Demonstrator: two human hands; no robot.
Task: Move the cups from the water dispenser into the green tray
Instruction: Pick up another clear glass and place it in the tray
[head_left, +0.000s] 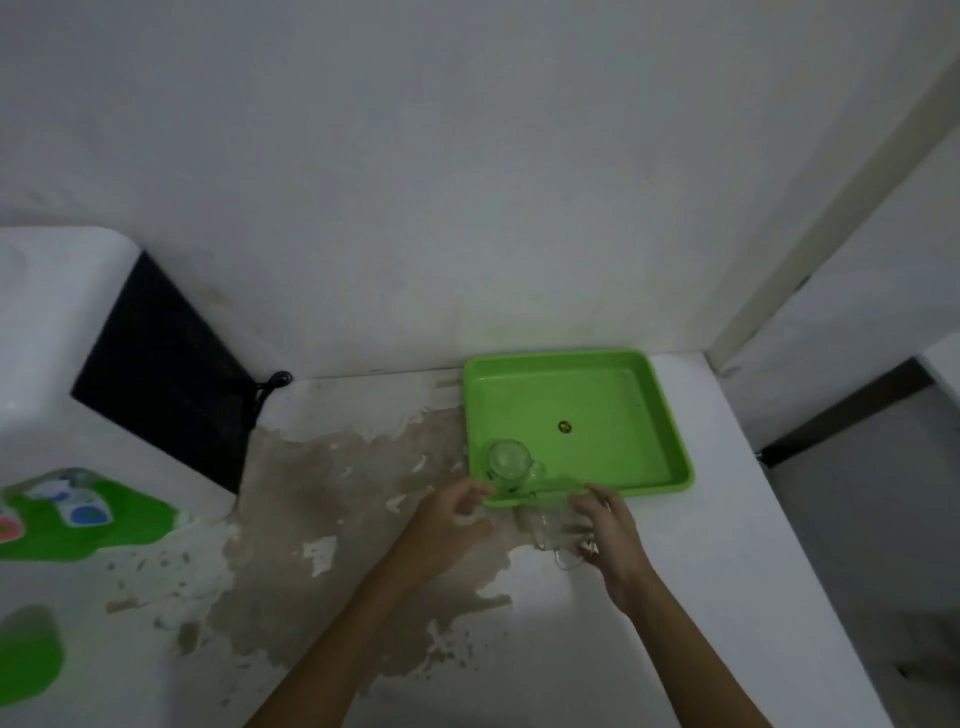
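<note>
Glass cup gripped in right hand, left hand loosely curled, empty

The green tray looks like smooth, slightly glossy plastic, and the cup standing in its near left corner is clear glass, as is the second cup under the right hand. The white counter is matt, its coating peeled away in a rough, brownish patch. The water dispenser has a smooth, glossy white plastic shell and a dark matt side panel.
</note>
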